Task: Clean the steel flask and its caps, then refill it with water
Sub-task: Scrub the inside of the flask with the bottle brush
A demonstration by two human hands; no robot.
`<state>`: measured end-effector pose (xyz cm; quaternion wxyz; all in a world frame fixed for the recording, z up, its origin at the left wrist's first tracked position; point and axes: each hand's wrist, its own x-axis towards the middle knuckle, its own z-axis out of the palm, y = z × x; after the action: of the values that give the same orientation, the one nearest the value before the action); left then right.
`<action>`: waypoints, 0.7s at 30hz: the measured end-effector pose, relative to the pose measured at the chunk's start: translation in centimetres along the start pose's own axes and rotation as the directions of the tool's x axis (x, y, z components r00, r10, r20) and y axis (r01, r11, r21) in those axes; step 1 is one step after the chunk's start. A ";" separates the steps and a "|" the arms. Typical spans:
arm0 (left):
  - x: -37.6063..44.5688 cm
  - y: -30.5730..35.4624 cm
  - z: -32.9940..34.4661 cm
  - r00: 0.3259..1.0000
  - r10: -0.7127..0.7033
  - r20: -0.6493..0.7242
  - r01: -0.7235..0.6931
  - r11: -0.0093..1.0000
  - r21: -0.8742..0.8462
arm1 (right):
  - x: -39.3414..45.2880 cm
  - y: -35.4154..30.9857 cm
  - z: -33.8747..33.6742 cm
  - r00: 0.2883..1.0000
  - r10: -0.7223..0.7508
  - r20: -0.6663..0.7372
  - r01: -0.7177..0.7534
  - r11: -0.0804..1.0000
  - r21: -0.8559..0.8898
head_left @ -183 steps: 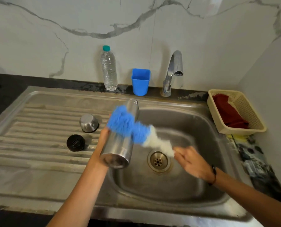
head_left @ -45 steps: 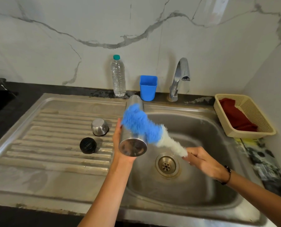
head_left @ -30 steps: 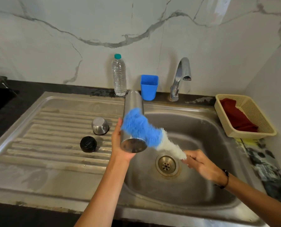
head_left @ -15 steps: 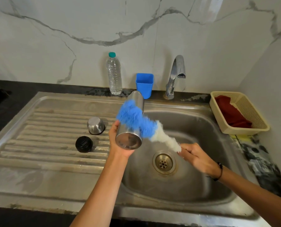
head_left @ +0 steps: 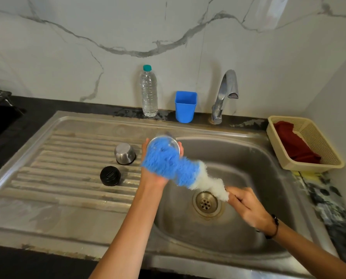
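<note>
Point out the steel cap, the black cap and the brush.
steel cap (head_left: pixel 125 154): head view, its domed side.
black cap (head_left: pixel 110 175): head view, its ribbed top.
brush (head_left: pixel 169 165): head view, its blue bristles.

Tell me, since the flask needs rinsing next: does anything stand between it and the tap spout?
Nothing visible does. The left hand holds the flask over the basin's left edge; the tap spout hangs up and right, with only open basin between.

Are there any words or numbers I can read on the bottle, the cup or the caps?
None can be read.
Water bottle: clear ribbed plastic, no label showing.
Blue cup: plain.
Black cap: only moulded grooves on top, no letters.
Steel cap: plain metal.
Flask: mostly hidden by the brush; no writing shows.
</note>
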<state>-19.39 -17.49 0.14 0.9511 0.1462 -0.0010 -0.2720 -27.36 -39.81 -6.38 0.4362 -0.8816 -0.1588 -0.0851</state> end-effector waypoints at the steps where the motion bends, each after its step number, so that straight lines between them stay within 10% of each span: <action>1: 1.5 0.5 0.0 0.987 0.053 -0.151 -0.054 0.999 -0.004 | -0.2 -0.2 -0.2 0.998 -0.006 -0.058 0.003 0.998 -0.056; 6: 4.0 1.2 1.2 0.954 0.134 -0.267 -0.118 0.990 0.074 | -0.4 -2.6 -1.2 0.956 -0.095 -0.279 -0.032 0.909 -0.417; 21: 3.6 -0.1 3.7 0.920 0.071 -0.385 -0.056 0.997 0.049 | -1.4 -3.1 -1.6 0.931 -0.006 -0.364 -0.191 0.843 -0.503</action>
<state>-16.67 -20.42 3.36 0.9381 0.2146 0.1769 -0.2067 -29.81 -39.65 -3.55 0.2009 -0.9444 -0.0050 -0.2601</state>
